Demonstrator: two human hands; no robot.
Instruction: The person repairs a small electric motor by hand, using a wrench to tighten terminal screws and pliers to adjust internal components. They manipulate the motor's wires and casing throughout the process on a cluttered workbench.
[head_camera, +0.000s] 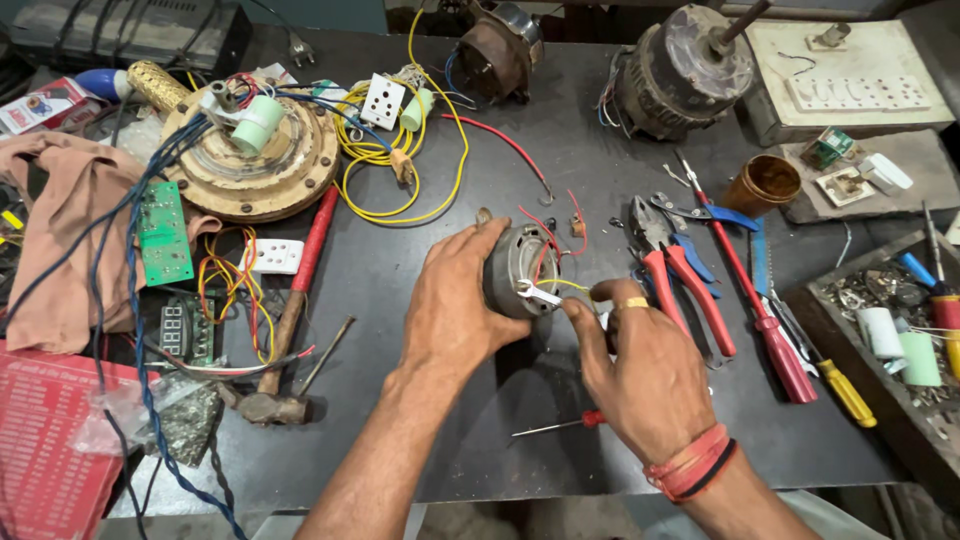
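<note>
Near the middle of the dark workbench (420, 130), a small grey motor (520, 268) sits tilted, red and yellow leads trailing off its far side. Left hand (455, 300) wraps the motor's left flank, fingers closed around the housing. Right hand (640, 365) pinches a small silver spanner (540, 294) against the motor's face; gold ring on one finger, red and black bands at the wrist. Just beside the right hand, toward the right edge: red-handled pliers (690, 290), blue-handled pliers (700, 225), a long red screwdriver (755, 305), a yellow-handled screwdriver (840, 385). A thin red-handled screwdriver (560, 425) lies near the front edge, under the right wrist. Left of the motor, a hammer (285, 330) with a red-wrapped wooden handle. Toward the far left corner, a round rusty fan base (250, 160) with yellow wire (400, 185) coiled beside it. Two larger motors (680, 70) stand along the far edge. A green circuit board (163, 232) rests near the left edge on a brown cloth (60, 230).
</note>
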